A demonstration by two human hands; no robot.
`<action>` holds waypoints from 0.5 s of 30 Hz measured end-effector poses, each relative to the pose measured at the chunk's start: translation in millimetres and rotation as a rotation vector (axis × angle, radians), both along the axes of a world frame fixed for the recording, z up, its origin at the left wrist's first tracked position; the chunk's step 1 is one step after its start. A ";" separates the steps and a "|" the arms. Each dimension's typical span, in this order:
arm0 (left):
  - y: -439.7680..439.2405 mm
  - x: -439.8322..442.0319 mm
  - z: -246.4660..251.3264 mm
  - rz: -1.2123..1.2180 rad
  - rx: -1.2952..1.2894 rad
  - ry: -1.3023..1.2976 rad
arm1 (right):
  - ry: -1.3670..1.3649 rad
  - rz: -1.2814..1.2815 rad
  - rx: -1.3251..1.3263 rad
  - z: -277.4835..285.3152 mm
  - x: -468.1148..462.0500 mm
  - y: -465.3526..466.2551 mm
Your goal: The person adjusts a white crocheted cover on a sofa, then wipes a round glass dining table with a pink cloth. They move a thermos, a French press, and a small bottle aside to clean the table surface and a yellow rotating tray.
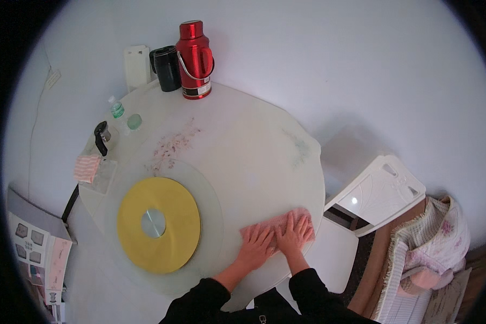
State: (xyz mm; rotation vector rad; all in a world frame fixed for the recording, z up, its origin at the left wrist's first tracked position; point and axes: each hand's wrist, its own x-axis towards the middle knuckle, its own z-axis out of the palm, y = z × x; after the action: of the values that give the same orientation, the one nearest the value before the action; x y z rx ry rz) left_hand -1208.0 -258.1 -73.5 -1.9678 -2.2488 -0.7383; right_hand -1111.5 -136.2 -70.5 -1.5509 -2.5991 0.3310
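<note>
My left hand (256, 247) lies palm down on a pink cloth (281, 220) spread on the table. My right hand (294, 235) rests flat on the same cloth, to the right of the left one. Fingers of both hands are spread over the fabric, which extends past them at the top and sides. Under it is the pale round tabletop (243, 162), near its right front edge. To the left, a gold-coloured disc (162, 251) with a silver centre (153, 223) sits within a clear glass turntable (212, 210).
At the back stand a red thermos flask (195, 60) and a black jug (168, 71). A plastic bottle (117, 108), a glass teapot (102, 135) and a striped cloth (87, 168) line the left edge. A white folding chair (380, 194) stands at right, near a cushioned seat (397, 267).
</note>
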 end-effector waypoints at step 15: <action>254.9 -119.3 -30.1 0.242 0.072 -0.021 | -0.013 0.174 0.203 -26.6 -140.8 276.0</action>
State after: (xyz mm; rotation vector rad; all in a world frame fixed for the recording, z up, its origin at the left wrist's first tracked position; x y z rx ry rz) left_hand -1327.4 -3.1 -103.5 -1.6257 -2.3782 -0.8004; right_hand -1252.3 139.7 -97.1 -1.2715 -2.6858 0.0664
